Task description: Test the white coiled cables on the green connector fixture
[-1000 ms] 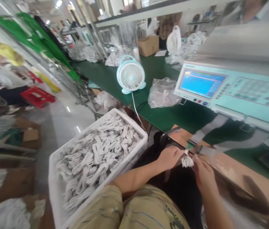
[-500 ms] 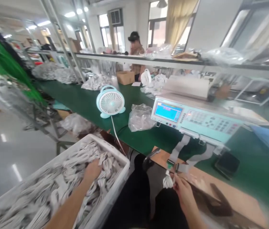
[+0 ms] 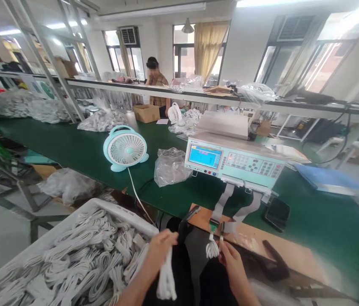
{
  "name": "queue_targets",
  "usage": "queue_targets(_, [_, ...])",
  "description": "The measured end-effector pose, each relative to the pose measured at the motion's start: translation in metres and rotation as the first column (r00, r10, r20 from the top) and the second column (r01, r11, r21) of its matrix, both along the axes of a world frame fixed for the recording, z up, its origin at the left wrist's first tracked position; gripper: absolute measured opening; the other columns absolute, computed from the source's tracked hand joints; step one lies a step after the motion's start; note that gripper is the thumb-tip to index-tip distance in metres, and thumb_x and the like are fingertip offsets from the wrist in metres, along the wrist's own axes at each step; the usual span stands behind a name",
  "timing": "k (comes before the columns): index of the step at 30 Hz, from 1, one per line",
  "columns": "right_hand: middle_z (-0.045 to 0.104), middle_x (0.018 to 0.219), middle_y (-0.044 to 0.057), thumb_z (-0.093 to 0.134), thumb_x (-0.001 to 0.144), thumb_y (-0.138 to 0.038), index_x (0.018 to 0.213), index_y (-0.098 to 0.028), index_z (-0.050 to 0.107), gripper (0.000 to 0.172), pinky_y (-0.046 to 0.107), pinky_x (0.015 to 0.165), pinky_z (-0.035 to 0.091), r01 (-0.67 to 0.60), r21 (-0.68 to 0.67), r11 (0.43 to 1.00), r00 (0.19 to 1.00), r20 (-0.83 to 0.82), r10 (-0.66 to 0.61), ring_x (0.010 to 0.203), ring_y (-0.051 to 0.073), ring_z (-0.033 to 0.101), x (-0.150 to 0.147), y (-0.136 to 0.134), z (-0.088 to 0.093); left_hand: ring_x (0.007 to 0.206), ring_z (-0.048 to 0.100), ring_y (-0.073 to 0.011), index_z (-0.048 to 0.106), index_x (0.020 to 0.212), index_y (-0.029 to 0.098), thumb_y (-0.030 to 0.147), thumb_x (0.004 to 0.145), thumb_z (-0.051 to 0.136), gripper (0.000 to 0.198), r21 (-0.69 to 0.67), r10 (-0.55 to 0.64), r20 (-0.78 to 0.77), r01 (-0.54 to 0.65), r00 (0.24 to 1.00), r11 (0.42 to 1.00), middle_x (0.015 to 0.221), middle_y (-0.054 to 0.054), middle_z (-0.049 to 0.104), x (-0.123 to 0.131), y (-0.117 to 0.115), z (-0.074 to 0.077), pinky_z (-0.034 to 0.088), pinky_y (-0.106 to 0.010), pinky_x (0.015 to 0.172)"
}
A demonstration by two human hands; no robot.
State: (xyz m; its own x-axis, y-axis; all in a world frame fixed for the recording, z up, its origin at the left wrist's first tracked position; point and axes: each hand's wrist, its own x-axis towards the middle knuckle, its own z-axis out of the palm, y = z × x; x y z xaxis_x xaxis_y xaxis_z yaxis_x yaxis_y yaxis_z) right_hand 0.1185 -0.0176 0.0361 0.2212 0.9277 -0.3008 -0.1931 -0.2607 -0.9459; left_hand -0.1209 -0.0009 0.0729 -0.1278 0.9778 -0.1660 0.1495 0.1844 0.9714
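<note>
My left hand (image 3: 162,248) is closed around a bundled white cable (image 3: 167,280), which hangs below it beside the crate's edge. My right hand (image 3: 232,259) pinches a small plug (image 3: 221,239) at the end of a grey ribbon cable (image 3: 235,219). Just left of those fingers, another coiled white cable (image 3: 212,250) hangs from a green connector board (image 3: 213,227). Both ribbon cables run up to a light-blue tester (image 3: 251,163) with a lit screen. A white crate (image 3: 125,215), full of similar bundled cables, stands at my left.
A light-blue fan (image 3: 126,151) and a clear plastic bag (image 3: 171,168) stand on the green table (image 3: 90,140). A black phone (image 3: 278,213) lies right of the ribbon cables. Black handles (image 3: 187,219) sit on the wooden board (image 3: 297,250). Another person (image 3: 157,87) is behind the shelf.
My left hand has come up out of the crate and moved right with a bundled cable. The right hand stays at the plug. The view has turned to the right.
</note>
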Motion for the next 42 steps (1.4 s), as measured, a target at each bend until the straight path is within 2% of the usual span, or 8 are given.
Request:
queue_targets(3, [0.044, 0.049, -0.003, 0.064, 0.066, -0.053, 0.062, -0.017, 0.062, 0.036, 0.024, 0.045, 0.029, 0.003, 0.065, 0.998, 0.998, 0.067, -0.007, 0.046, 0.011, 0.038, -0.003, -0.004, 0.006, 0.07, 0.056, -0.0164, 0.068, 0.066, 0.018, 0.035, 0.07, 0.056, 0.021, 0.143, -0.305, -0.006, 0.302, 0.952, 0.942, 0.069, -0.003, 0.063, 0.062, 0.008, -0.012, 0.041, -0.025, 0.067])
queue_targets(8, [0.044, 0.049, -0.004, 0.06, 0.068, -0.056, 0.062, -0.018, 0.058, 0.039, 0.024, 0.047, 0.029, -0.013, 0.088, 0.996, 0.993, 0.115, 0.003, 0.046, 0.011, 0.037, -0.003, -0.003, 0.009, 0.066, 0.054, -0.0156, 0.069, 0.076, 0.013, 0.038, 0.074, 0.055, 0.028, 0.087, -0.424, 0.209, 0.416, 0.881, 0.905, 0.07, -0.004, 0.064, 0.103, 0.022, -0.036, 0.04, -0.024, 0.065])
queue_targets(12, [0.04, 0.047, -0.005, 0.057, 0.071, -0.055, 0.061, -0.018, 0.055, 0.038, 0.024, 0.048, 0.028, -0.018, 0.073, 0.997, 0.994, 0.112, 0.01, 0.046, 0.011, 0.035, -0.001, 0.0, 0.002, 0.062, 0.049, -0.0136, 0.067, 0.072, 0.012, 0.041, 0.073, 0.057, 0.03, 0.057, -0.42, 0.292, 0.423, 0.859, 0.904, 0.065, -0.003, 0.059, 0.107, 0.027, -0.047, 0.038, -0.023, 0.06])
queue_targets(17, [0.039, 0.049, -0.005, 0.056, 0.073, -0.053, 0.062, -0.019, 0.054, 0.037, 0.024, 0.049, 0.026, -0.031, 0.058, 0.998, 0.996, 0.088, 0.026, 0.047, 0.011, 0.034, 0.0, 0.001, -0.008, 0.06, 0.047, -0.0141, 0.066, 0.067, 0.013, 0.046, 0.072, 0.056, 0.035, 0.069, -0.41, 0.273, 0.408, 0.87, 0.91, 0.061, -0.003, 0.056, 0.11, 0.027, -0.053, 0.036, -0.023, 0.058])
queue_targets(23, [0.037, 0.047, -0.005, 0.06, 0.068, -0.057, 0.057, -0.019, 0.051, 0.041, 0.024, 0.048, 0.024, -0.035, 0.049, 0.998, 0.999, 0.036, 0.033, 0.046, 0.011, 0.031, 0.001, 0.005, -0.01, 0.061, 0.047, -0.0146, 0.066, 0.065, 0.013, 0.045, 0.074, 0.054, 0.035, 0.165, -0.405, 0.204, 0.376, 0.891, 0.912, 0.061, -0.002, 0.056, 0.111, 0.029, -0.056, 0.036, -0.024, 0.061])
queue_targets(28, [0.036, 0.047, -0.006, 0.059, 0.071, -0.054, 0.061, -0.018, 0.052, 0.038, 0.024, 0.048, 0.024, -0.048, 0.061, 0.997, 0.999, 0.027, 0.047, 0.046, 0.01, 0.03, 0.003, 0.005, -0.016, 0.06, 0.047, -0.0143, 0.065, 0.067, 0.013, 0.045, 0.073, 0.057, 0.034, 0.119, -0.361, 0.22, 0.343, 0.906, 0.932, 0.06, -0.002, 0.055, 0.111, 0.027, -0.062, 0.037, -0.024, 0.06])
queue_targets(33, [0.036, 0.045, -0.006, 0.059, 0.07, -0.055, 0.062, -0.019, 0.054, 0.037, 0.024, 0.045, 0.024, -0.058, 0.034, 0.998, 0.998, 0.02, 0.058, 0.043, 0.01, 0.03, 0.005, 0.006, -0.018, 0.065, 0.048, -0.0151, 0.066, 0.065, 0.014, 0.042, 0.073, 0.057, 0.031, 0.151, -0.35, 0.189, 0.325, 0.917, 0.933, 0.064, -0.002, 0.056, 0.111, 0.026, -0.057, 0.037, -0.025, 0.066])
queue_targets(42, [0.042, 0.049, -0.005, 0.059, 0.07, -0.054, 0.063, -0.019, 0.053, 0.036, 0.023, 0.041, 0.032, -0.007, 0.033, 0.999, 1.0, 0.004, 0.007, 0.042, 0.011, 0.037, -0.003, 0.007, -0.01, 0.046, 0.041, -0.0091, 0.052, 0.055, 0.014, 0.054, 0.068, 0.057, 0.042, 0.004, -0.299, 0.35, 0.318, 0.888, 0.948, 0.048, 0.003, 0.047, 0.125, 0.032, -0.059, 0.031, -0.022, 0.048])
